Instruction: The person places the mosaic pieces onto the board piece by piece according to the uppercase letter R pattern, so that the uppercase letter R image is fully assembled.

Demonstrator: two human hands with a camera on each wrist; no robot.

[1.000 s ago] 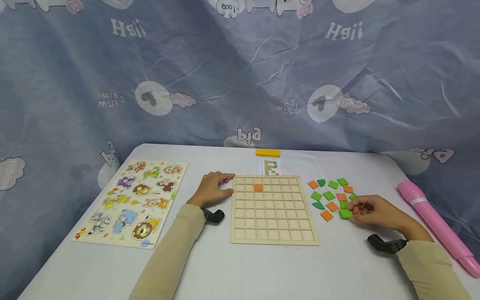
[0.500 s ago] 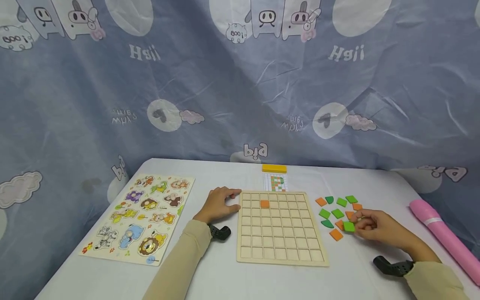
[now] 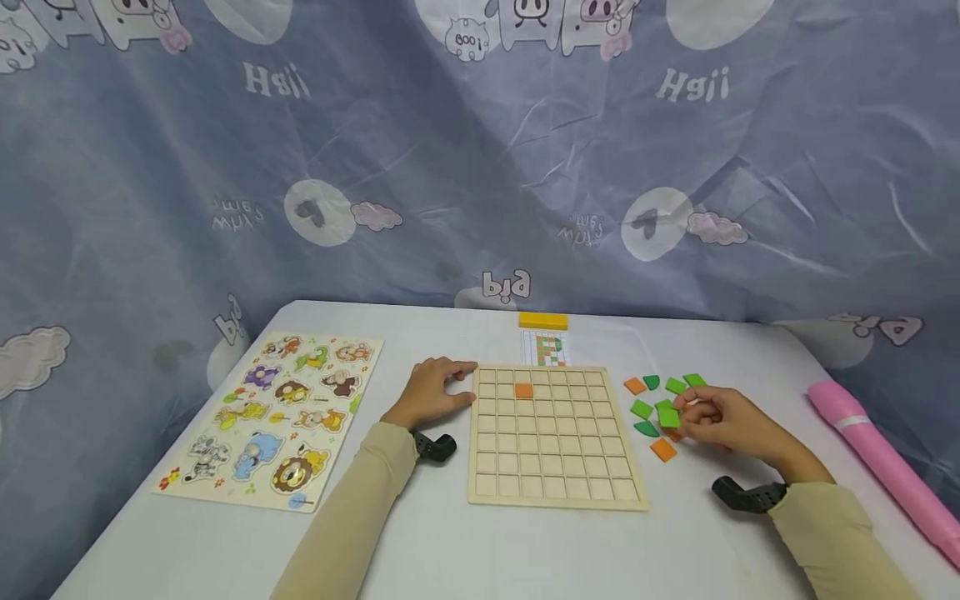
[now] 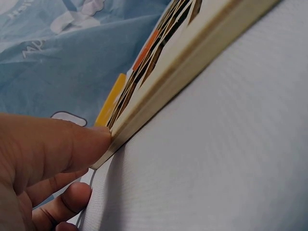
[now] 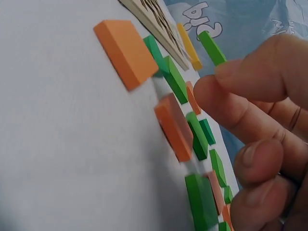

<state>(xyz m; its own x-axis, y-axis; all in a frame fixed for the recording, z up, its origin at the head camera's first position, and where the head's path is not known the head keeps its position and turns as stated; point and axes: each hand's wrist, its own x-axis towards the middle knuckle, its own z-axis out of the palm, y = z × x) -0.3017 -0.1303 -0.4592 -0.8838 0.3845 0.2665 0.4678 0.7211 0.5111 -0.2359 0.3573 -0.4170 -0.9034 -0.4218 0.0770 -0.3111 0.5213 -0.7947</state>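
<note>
My right hand (image 3: 723,427) pinches a green square tile (image 3: 669,418) between thumb and forefinger. In the right wrist view the held green tile (image 5: 211,47) is raised above the loose tiles, with the other fingers curled below. Left of it lies a wooden grid board (image 3: 558,504), one orange tile (image 3: 523,391) set in a cell of its second row from the far side. My left hand (image 3: 431,392) rests at the board's far left corner, index finger and thumb touching the edge. The left wrist view has the thumb (image 4: 91,144) against the board's side.
Orange and green tiles (image 3: 663,450), some rounded, are scattered right of the board. Behind it stand a patterned card (image 3: 550,350) and a yellow block (image 3: 543,321). An animal puzzle board (image 3: 262,417) lies left; a pink stick-like object (image 3: 885,467) lies at the right.
My right hand has picked up the green tile from the right side of the pile and carried it left over the other tiles. My left hand stays at the board's corner; the head view shifted slightly.
</note>
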